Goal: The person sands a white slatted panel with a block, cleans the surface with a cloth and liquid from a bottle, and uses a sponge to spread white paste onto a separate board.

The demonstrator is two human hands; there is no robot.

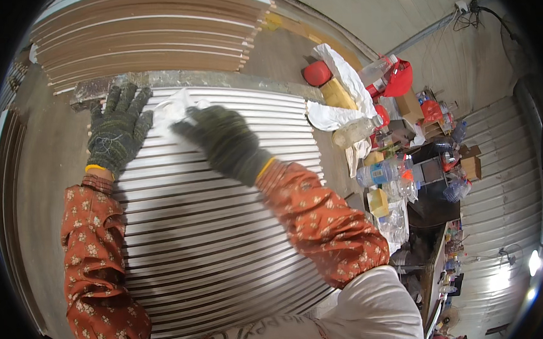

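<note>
A row of long white strips [194,200] with dark gaps between them lies in front of me. At its far left corner my left hand [113,135], in a dark green knit glove, rests flat with fingers spread. The fingertips reach the worn grey bar [219,79] along the far edge. My right hand [225,138], gloved alike and slightly blurred, closes on a crumpled white cloth [173,112]. That cloth lies on the far strips, just right of my left hand. Red flowered sleeves cover both forearms.
A tall stack of brown-edged boards [150,38] stands beyond the bar. More boards [10,223] stand at the far left. Along the right are plastic bottles [378,174], a red cap-like object [317,73], yellow sponge-like blocks [337,94] and white crumpled sheets [347,75].
</note>
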